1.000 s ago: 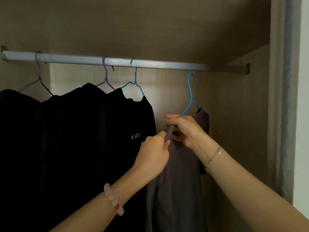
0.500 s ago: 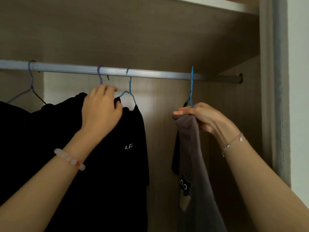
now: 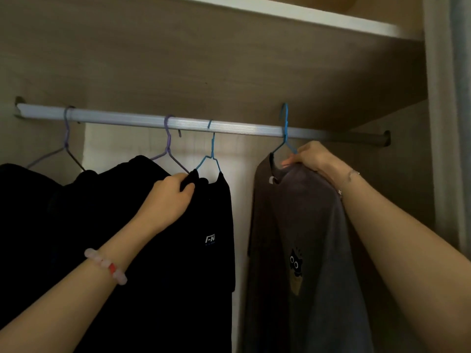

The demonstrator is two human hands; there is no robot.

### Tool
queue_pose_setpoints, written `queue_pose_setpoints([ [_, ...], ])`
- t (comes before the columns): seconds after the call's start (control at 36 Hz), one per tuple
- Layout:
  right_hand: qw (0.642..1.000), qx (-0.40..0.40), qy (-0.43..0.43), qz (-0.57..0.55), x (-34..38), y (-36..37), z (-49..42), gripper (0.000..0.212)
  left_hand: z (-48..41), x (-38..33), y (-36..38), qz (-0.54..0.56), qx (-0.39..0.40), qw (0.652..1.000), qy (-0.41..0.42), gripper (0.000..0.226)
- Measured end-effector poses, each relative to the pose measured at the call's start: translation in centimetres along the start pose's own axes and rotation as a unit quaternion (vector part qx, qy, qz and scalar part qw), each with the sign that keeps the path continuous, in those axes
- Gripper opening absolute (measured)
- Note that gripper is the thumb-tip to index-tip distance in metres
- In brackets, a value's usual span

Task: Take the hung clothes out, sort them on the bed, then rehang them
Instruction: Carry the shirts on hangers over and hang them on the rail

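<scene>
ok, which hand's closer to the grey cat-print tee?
Right. The right hand grips the grey tee at its shoulder, just under its blue hanger. The left hand is off to that tee's left, gripping the collar of the black tee.

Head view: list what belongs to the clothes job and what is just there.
Job: grey cat-print T-shirt, its blue hanger, black logo T-shirt, other dark clothes, purple hangers, rail, left hand, right hand.
Just there: top shelf, bead bracelet, chain bracelet, wardrobe back panel.

Grey shirt [image 3: 300, 225], black shirt [image 3: 204, 276]: hems cut off below
</scene>
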State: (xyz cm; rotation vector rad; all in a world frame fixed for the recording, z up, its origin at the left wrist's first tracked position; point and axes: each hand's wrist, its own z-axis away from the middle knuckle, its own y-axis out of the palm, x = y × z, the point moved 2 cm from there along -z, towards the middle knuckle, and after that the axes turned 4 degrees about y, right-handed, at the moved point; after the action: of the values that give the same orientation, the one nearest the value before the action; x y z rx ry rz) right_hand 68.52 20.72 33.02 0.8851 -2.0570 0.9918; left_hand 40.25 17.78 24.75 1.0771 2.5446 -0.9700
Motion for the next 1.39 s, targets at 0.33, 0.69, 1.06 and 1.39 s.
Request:
queue_pose_setpoints([
  [0.33,0.992,-0.022,0.009,0.126,-5.9,1.0,-0.9,0.022,0.5,0.3,1.0,0.045,-0.052,0.998,0.010,0.031],
  [0.69,0.922,-0.255,-0.229,0.177,-1.5,2.7,5.2,0.025,2.2,-0.4,2.4,0.125,-0.023,0.991,0.033,0.048],
  [1.06,0.980,0.169,0.032,-0.105,2.2,10.5,8.0,0.039,5.0,-2.0,6.3,0.106,0.123,0.975,0.153,0.069],
  [1.39,0.984,-0.002,-0.091,0.154,3.3,10.9,6.5,0.024,2.6,-1.3,-7.7,-0.354,-0.163,0.912,0.130,0.037],
])
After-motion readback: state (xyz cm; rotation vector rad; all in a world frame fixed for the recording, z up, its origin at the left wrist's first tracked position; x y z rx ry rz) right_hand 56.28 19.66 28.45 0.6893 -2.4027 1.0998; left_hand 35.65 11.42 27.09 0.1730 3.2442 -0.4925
